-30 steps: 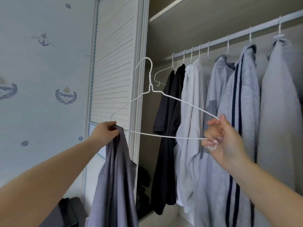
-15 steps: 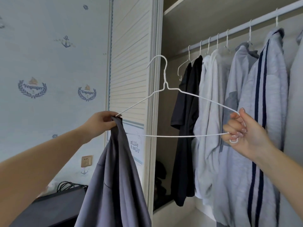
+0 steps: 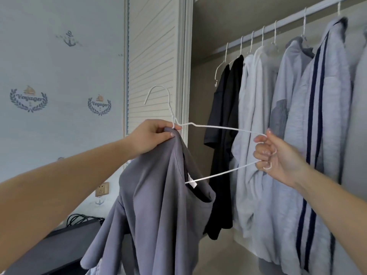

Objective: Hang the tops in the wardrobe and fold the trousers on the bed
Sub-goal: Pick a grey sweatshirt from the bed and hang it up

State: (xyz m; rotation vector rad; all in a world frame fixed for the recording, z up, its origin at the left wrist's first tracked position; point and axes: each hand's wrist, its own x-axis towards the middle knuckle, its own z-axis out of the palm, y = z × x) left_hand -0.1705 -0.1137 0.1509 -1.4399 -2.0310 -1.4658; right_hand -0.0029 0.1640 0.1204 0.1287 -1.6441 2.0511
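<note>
While half inside top (image 3: 158, 205), hanger (image 3: 218, 128) hook-up, level-ish.

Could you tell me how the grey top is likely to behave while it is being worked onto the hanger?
The grey top looks floppy: it falls in soft folds below the left hand. It probably weighs little, since the thin white wire hanger shows no sag. It may slide off, as only one shoulder is on the wire.

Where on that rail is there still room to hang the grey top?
The free stretch of rail lies at its left end, between the wardrobe door frame and the empty white hanger beside the black tops. From there rightward, the pale shirts and striped top hang packed together.
</note>
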